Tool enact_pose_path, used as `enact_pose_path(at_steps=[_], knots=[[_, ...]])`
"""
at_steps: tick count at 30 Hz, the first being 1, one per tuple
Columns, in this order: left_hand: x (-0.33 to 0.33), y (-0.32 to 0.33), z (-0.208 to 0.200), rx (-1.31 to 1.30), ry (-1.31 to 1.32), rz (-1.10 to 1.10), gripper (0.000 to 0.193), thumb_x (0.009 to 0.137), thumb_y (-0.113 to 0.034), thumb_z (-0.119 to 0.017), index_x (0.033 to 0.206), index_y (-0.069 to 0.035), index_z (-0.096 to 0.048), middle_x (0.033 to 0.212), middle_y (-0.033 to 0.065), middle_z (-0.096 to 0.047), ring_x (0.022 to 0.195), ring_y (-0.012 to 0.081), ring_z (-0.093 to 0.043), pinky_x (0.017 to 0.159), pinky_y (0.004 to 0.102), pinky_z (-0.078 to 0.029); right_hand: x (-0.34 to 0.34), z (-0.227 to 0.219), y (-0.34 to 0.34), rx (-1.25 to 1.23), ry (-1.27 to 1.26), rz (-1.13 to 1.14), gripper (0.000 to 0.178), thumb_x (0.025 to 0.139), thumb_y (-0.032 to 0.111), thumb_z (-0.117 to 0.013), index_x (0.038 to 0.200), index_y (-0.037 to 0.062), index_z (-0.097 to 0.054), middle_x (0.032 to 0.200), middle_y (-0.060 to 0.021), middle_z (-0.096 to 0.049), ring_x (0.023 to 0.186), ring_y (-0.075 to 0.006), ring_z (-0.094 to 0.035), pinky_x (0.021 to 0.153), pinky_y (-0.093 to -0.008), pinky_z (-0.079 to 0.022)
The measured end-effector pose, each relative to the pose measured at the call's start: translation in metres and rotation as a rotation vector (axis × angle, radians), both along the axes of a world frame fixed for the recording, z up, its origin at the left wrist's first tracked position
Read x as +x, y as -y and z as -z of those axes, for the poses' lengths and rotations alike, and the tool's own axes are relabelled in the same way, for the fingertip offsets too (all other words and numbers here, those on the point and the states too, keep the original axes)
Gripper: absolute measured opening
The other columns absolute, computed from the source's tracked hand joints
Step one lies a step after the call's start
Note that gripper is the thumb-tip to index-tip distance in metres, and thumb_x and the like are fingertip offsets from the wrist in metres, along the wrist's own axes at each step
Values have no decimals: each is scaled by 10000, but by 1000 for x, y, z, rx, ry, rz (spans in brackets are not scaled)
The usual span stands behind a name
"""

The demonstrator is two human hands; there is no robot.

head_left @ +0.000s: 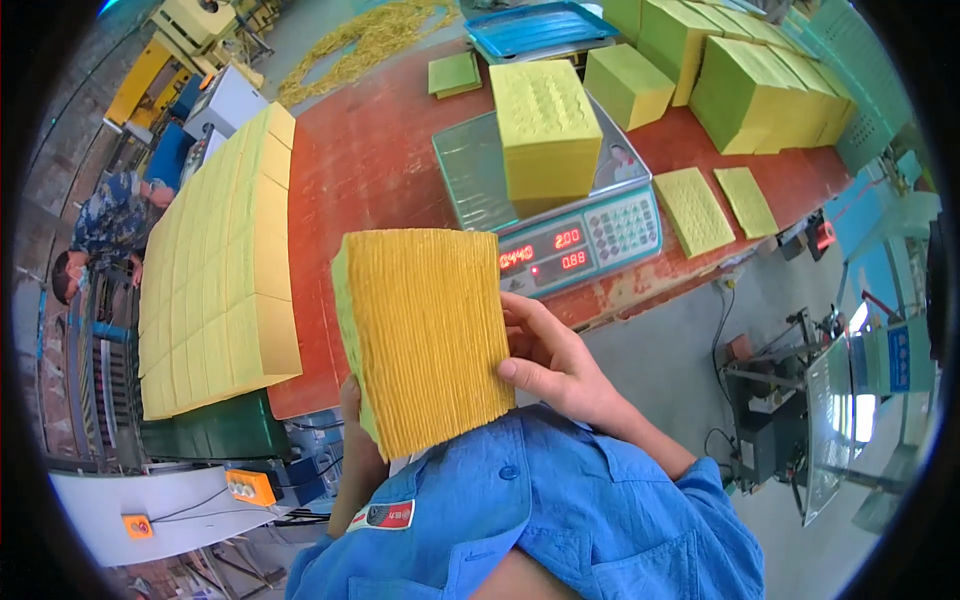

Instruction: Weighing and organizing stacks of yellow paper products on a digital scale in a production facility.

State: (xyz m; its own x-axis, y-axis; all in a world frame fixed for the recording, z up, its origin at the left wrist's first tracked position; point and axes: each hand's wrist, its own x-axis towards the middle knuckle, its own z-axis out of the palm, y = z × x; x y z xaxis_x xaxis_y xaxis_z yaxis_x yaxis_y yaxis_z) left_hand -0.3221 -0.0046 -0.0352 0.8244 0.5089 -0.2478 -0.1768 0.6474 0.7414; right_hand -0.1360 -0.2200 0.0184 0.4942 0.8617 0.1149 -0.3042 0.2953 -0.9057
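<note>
A thick stack of yellow paper [430,340], its layered edges facing up toward me, is held upright and slightly tilted against my blue jacket. My left hand [362,430] grips its left lower side, most of the fingers hidden behind the paper. On the right side my right hand [552,362] presses the stack with the thumb in front, the other fingers bent along the edge. Just beyond stands a digital counter scale [625,230] with lit red digits. Another yellow paper stack [548,150], its top marked with wavy dents, rests on the scale's pan.
A long row of yellow stacks [215,270] lines the left of the red table [370,170]. More stacks [760,90] fill the far right. Loose paper pieces [693,210] lie right of the scale. A blue tray [540,30] sits behind. A person [115,220] is at far left.
</note>
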Motion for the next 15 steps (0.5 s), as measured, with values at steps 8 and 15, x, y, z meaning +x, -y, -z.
enact_pose_path(at_steps=[8,15], knots=[[40,37,-23,38,-112,-19,735,841,-389,-620,1421,15,-418,1358,201,-555,1161,336,-612,958,478,-518,93,-39,31,49,243,-155,743,869,106,-687,1487,-9,-290,1322,-187,-516,1035,-198,-617,860,-341,-535],[66,39,-55,118,-251,18,743,827,-375,-630,1420,19,-418,1349,202,-562,1152,334,-617,956,474,-520,136,-35,38,172,203,-230,722,877,107,-689,1491,15,-322,1246,-114,-533,1008,-169,-605,852,-310,-521]])
